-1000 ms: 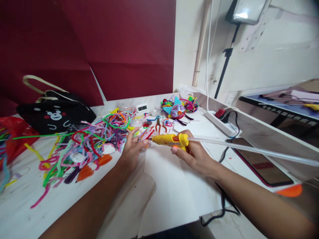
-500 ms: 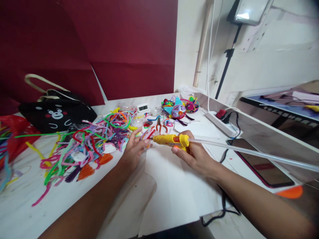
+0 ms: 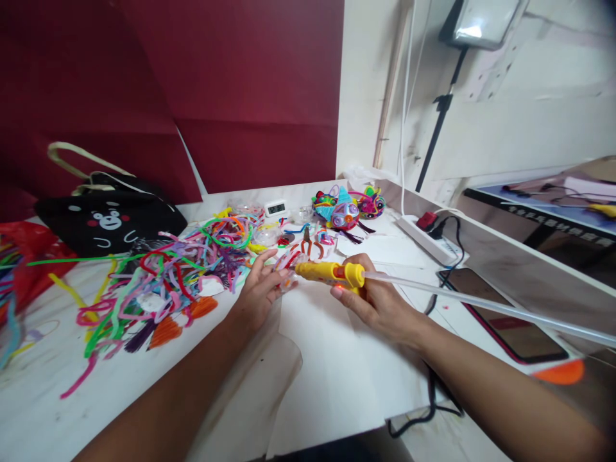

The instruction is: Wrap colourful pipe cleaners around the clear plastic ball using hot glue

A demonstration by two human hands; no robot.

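My right hand [image 3: 373,298] is closed around a yellow hot glue gun [image 3: 330,273], whose long clear glue stick [image 3: 462,298] sticks out the back toward the right. A small red light glows near its trigger. The nozzle points left and meets a small pink, red and white craft piece [image 3: 287,260] with clear parts, pinched in my left hand [image 3: 262,289]. My fingers and the gun partly cover that piece, so its full shape is hidden. Just beyond lie orange-handled pliers [image 3: 312,248].
A heap of pipe cleaners [image 3: 178,276] spreads left, before a black bag [image 3: 110,218]. Finished colourful ornaments [image 3: 344,213] and a small digital clock [image 3: 276,208] stand at the back. On the right are a power strip [image 3: 428,239], a phone [image 3: 510,321] and a black cable [image 3: 433,391].
Both hands keep nearly the same place. The glue stick's rear end has dipped slightly, and the craft piece has turned a little in my left fingers.
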